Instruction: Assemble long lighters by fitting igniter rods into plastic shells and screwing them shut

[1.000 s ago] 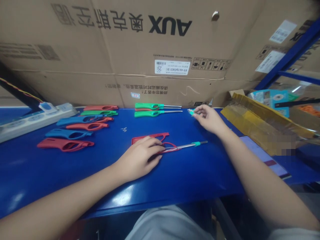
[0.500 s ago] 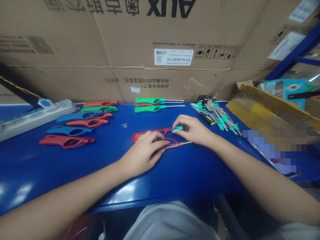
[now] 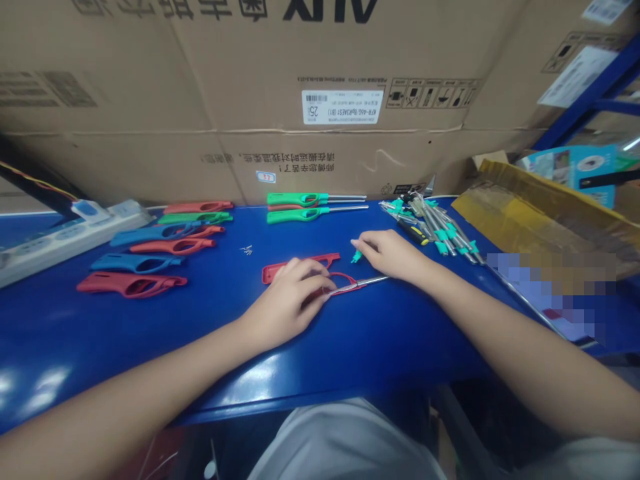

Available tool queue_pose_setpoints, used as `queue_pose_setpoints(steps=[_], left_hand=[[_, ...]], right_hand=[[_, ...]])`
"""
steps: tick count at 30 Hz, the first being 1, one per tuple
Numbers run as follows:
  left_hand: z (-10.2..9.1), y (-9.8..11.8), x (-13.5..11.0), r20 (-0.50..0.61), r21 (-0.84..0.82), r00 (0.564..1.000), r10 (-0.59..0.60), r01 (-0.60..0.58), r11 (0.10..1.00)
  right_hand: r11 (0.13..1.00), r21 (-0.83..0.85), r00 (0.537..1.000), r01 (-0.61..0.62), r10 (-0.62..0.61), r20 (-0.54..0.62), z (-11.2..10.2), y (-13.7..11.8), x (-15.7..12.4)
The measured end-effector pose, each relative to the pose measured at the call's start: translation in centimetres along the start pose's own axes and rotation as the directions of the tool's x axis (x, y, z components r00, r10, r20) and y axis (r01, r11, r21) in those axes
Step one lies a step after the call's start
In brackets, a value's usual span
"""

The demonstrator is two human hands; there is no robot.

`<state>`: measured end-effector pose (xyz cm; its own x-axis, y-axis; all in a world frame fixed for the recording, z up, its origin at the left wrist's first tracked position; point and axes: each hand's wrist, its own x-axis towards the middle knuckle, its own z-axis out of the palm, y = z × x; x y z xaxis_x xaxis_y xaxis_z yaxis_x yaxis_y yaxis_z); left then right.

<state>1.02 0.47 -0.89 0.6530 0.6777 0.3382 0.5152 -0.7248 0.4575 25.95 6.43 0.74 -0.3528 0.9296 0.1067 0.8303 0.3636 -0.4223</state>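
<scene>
My left hand lies on a red lighter shell in the middle of the blue table, fingers curled down on it. A thin metal tube sticks out to the right from under those fingers. My right hand rests just right of the shell, fingers pinched on a small teal piece near the shell's right end.
Several red, blue and green lighter shells lie at the left. Finished green lighters sit at the back, a pile of metal tubes with teal caps at the right. A power strip lies far left, and cardboard boxes form a wall behind.
My right hand came back from the pile of tubes at the far right to the red shell, carrying a teal piece. The left hand stayed on the shell.
</scene>
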Motion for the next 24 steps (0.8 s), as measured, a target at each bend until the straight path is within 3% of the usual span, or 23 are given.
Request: queue_pose_setpoints(steps=[5,9,12,14,16,20,24], left_hand=[[-0.1,0.0,0.1,-0.014,-0.031,1.000,-0.020,0.020,0.999],[-0.3,0.0,0.1,-0.011,-0.027,1.000,-0.011,0.010,1.000],[-0.5,-0.1,0.0,-0.018,-0.018,1.000,0.002,-0.002,1.000],[-0.6,-0.3,0.0,-0.021,-0.007,1.000,0.005,-0.006,1.000],[-0.6,-0.5,-0.1,-0.022,0.003,1.000,0.007,-0.007,1.000],[-0.6,-0.5,-0.1,-0.013,-0.012,1.000,0.015,-0.015,1.000],[-0.5,-0.3,0.1,-0.024,-0.007,1.000,0.014,-0.015,1.000]], right_hand=[[0.979,-0.199,0.997,-0.047,0.059,0.056,0.1,-0.5,0.0],[0.966,-0.224,0.991,-0.126,0.133,0.014,-0.1,-0.6,0.0],[0.998,-0.065,0.999,0.014,-0.010,0.053,-0.8,0.2,-0.1],[0.976,0.087,0.967,0.199,-0.210,0.144,-1.3,1.1,-0.3],[0.943,0.159,0.927,0.292,-0.320,0.197,-1.6,1.8,-0.3],[0.944,0.138,0.924,0.299,-0.323,0.206,-1.2,2.1,-0.1],[0.949,0.007,0.936,0.315,-0.312,0.165,-0.3,1.4,0.2]])
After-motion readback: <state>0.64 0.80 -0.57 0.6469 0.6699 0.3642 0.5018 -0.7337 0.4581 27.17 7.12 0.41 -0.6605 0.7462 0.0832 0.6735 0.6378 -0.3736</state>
